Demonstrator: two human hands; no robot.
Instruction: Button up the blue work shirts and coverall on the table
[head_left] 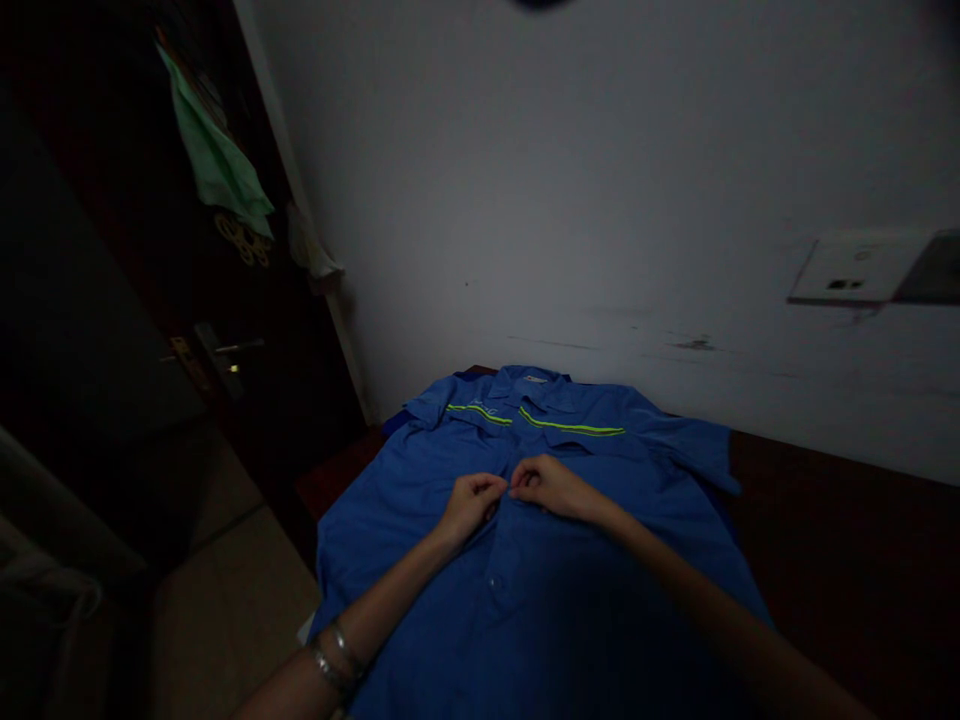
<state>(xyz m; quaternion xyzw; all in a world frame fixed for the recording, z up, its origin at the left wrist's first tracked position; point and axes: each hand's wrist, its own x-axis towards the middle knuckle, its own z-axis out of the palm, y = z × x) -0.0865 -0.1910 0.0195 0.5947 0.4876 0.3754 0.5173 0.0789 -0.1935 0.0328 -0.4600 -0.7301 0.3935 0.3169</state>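
Note:
A blue work shirt [585, 590] with a yellow-green chest stripe lies flat, front up, on a dark wooden table [847, 540]. My left hand [471, 503] and my right hand [550, 486] meet at the shirt's front placket, a little below the collar. Both hands are closed in a pinch on the placket fabric where the two front edges join. A small button [494, 581] shows lower on the placket. Metal bangles [335, 660] sit on my left wrist.
A white wall rises right behind the table, with a socket plate [855, 267] at the right. To the left stands a dark door with a handle [225, 352]; green cloth [217, 160] hangs on it. Tiled floor [232, 590] lies left of the table.

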